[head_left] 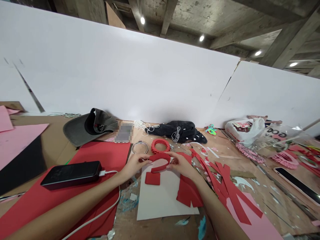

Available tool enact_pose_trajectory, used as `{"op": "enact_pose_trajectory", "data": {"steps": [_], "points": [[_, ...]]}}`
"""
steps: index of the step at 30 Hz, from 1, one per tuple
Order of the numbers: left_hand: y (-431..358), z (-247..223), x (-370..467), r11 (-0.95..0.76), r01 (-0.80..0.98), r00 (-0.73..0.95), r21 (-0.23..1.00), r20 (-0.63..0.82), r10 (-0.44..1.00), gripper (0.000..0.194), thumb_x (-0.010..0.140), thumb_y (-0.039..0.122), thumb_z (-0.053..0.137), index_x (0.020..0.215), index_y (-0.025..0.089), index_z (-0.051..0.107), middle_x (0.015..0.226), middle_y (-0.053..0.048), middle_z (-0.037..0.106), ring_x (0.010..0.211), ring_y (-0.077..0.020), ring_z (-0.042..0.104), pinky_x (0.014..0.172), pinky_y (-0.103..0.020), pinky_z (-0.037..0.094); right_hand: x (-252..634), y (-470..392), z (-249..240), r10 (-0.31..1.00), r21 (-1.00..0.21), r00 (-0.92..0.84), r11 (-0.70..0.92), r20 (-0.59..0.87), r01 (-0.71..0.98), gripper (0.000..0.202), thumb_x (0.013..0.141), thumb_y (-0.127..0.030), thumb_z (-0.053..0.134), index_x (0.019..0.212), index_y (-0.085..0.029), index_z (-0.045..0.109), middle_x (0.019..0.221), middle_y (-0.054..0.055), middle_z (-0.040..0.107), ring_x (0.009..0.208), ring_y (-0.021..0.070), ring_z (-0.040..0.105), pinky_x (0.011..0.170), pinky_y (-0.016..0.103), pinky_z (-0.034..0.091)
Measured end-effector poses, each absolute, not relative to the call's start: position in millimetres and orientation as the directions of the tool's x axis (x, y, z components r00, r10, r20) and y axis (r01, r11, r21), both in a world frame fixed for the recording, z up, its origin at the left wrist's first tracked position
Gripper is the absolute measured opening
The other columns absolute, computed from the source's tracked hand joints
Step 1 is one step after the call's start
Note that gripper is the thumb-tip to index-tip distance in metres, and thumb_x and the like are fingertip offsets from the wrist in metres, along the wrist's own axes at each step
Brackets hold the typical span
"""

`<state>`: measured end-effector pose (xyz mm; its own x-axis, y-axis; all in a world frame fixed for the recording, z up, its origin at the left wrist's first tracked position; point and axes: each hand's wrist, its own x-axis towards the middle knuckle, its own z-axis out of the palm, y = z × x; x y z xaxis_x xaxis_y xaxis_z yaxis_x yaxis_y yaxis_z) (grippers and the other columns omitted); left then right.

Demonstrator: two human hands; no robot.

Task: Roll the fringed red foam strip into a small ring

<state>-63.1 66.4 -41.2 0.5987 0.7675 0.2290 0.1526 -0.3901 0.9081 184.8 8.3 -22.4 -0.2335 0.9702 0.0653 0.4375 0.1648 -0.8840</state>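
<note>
A flat red strip [163,156], bent into an open loop, is held up between my two hands. My left hand [135,164] pinches its left side, and on the right my right hand [182,164] grips the other side. Whether it is paper or foam I cannot tell. Below the loop, a small red rectangle [152,178] lies on a white sheet [160,206]. Just behind my hands sits a red ring with a woven-looking rim [160,146]. A larger red piece with a notched edge [187,191] lies partly under my right forearm.
At left are a black power bank [72,174] with a white cable, red sheets [105,151] and a grey cap [91,128]. Red strips [232,193] lie crossed at right, near a phone [298,185] and a white plastic bag [243,130]. A white partition [125,73] stands behind.
</note>
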Motion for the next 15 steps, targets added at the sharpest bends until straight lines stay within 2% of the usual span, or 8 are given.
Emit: {"op": "enact_pose_trajectory", "data": {"steps": [4, 7, 11, 15], "points": [[66, -40, -62, -0.448, 0.154, 0.608, 0.881, 0.273, 0.746, 0.028, 0.085, 0.03, 0.061, 0.108, 0.018, 0.071, 0.106, -0.007, 0.072, 0.096, -0.0223, 0.065, 0.082, -0.029, 0.05, 185, 8, -23, 0.969, -0.883, -0.239, 0.168, 0.066, 0.438, 0.056, 0.074, -0.022, 0.067, 0.129, -0.023, 0.053, 0.079, -0.001, 0.067, 0.067, 0.0144, 0.058, 0.063, 0.027, 0.046], [68, -42, -62, -0.461, 0.174, 0.598, 0.87, 0.278, 0.751, 0.028, 0.084, 0.029, 0.062, 0.108, 0.019, 0.071, 0.107, -0.007, 0.072, 0.095, -0.0221, 0.065, 0.081, -0.029, 0.05, 184, 9, -26, 0.975, -0.88, -0.21, 0.163, 0.075, 0.446, 0.051, 0.076, -0.024, 0.065, 0.126, -0.023, 0.054, 0.074, -0.002, 0.066, 0.067, 0.0156, 0.061, 0.063, 0.027, 0.047], [72, -47, -63, -0.412, 0.151, 0.593, 0.899, 0.251, 0.765, 0.028, 0.082, 0.025, 0.061, 0.107, 0.018, 0.071, 0.105, -0.008, 0.073, 0.095, -0.0228, 0.065, 0.082, -0.031, 0.051, 181, 13, -34, 0.981, -0.873, -0.167, 0.163, 0.096, 0.459, 0.038, 0.08, -0.026, 0.062, 0.117, -0.02, 0.057, 0.068, -0.002, 0.065, 0.064, 0.0167, 0.063, 0.061, 0.027, 0.046], [76, -53, -65, -0.364, 0.083, 0.615, 0.928, 0.24, 0.751, 0.031, 0.085, 0.031, 0.058, 0.108, 0.015, 0.072, 0.104, -0.009, 0.073, 0.097, -0.024, 0.065, 0.085, -0.034, 0.05, 179, 15, -39, 0.99, -0.858, -0.099, 0.141, 0.105, 0.494, 0.032, 0.08, -0.03, 0.062, 0.11, -0.019, 0.059, 0.058, -0.005, 0.058, 0.057, 0.0161, 0.062, 0.057, 0.026, 0.044]]}}
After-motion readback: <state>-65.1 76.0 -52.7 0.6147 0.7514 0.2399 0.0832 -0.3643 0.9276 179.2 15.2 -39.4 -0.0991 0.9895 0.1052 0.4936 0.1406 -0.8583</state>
